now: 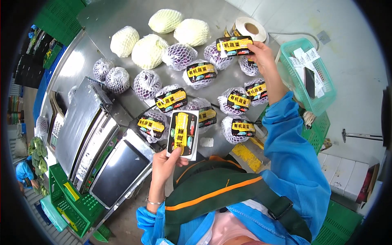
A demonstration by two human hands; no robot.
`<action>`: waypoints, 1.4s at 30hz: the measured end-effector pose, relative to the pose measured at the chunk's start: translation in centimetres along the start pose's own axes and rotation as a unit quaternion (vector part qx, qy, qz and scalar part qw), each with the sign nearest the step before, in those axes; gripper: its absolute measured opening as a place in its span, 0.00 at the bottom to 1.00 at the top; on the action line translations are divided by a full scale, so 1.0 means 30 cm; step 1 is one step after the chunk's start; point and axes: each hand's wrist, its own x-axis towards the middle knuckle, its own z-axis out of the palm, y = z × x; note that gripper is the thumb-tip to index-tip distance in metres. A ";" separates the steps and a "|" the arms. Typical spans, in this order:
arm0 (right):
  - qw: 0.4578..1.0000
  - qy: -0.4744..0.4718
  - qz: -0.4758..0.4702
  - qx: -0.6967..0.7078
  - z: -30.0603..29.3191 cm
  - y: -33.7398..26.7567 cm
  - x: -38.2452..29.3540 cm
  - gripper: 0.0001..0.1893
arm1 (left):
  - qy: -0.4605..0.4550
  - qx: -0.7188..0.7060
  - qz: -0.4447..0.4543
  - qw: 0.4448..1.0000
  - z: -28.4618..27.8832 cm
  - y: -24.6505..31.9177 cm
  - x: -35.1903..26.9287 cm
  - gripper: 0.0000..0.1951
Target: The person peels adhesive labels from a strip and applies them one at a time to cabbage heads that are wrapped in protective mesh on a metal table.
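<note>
My left hand (170, 162) holds a small stack of black-and-yellow labels (182, 131) on white backing, low over the near edge of the steel table. Between the thumb and fingers of my right hand (262, 56) is a single label (234, 46) of the same print. That label hangs in front of a red cabbage in a white foam net (218, 62) and hides part of it; I cannot tell whether they touch. Several netted red cabbages bear such labels, among them a labelled cabbage (200, 82) in the middle. Others have none showing, like the netted cabbage (148, 84) further left.
Pale netted cabbages (150, 52) sit at the back. A label roll (249, 27) stands behind my right hand. A weighing and label-printing machine (116, 171) occupies the left side. At right is a teal basket (327, 82) with papers and a dark phone-like object. Another person (26, 171) works far left.
</note>
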 end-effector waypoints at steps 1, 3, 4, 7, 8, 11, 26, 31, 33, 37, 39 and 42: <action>1.000 -0.001 0.000 0.013 0.012 -0.001 0.008 0.12 | -0.008 0.003 0.000 1.000 -0.009 -0.009 -0.003 0.12; 1.000 -0.002 0.002 0.024 0.030 0.002 0.019 0.12 | -0.019 0.016 -0.011 1.000 -0.025 -0.040 -0.009 0.13; 0.999 0.004 0.016 0.047 0.038 0.007 0.036 0.11 | -0.021 0.026 -0.016 0.999 -0.028 -0.046 -0.008 0.13; 0.994 0.023 0.050 0.090 0.047 0.028 0.107 0.11 | -0.035 0.041 -0.025 0.998 -0.002 -0.047 0.002 0.10; 0.994 0.023 0.050 0.091 0.055 0.045 0.130 0.11 | -0.043 0.043 -0.021 0.998 0.004 -0.054 0.005 0.09; 0.996 0.017 0.077 0.047 0.087 0.086 0.174 0.10 | -0.059 0.043 -0.018 0.997 0.016 -0.054 0.008 0.11; 0.991 0.042 0.051 -0.117 0.157 0.214 0.275 0.16 | -0.024 0.056 -0.034 0.998 0.011 -0.089 0.000 0.10; 0.921 0.022 -0.073 -0.381 0.107 0.324 0.350 0.41 | -0.049 0.045 -0.039 0.997 0.009 -0.089 0.010 0.12; 0.853 0.069 -0.074 -0.512 0.159 0.295 0.274 0.46 | -0.019 -0.012 -0.014 1.000 0.036 -0.085 -0.001 0.18; 0.776 0.181 -0.265 -0.544 0.217 0.266 0.149 0.34 | -0.023 -0.118 0.005 0.993 0.050 -0.045 -0.017 0.35; 0.741 0.138 -0.368 -0.544 0.198 0.295 0.161 0.26 | -0.056 -0.160 0.004 0.985 0.045 -0.039 -0.032 0.36; 0.714 0.072 -0.472 -0.512 0.227 0.340 0.176 0.09 | -0.054 -0.104 0.073 0.990 0.038 -0.050 -0.050 0.37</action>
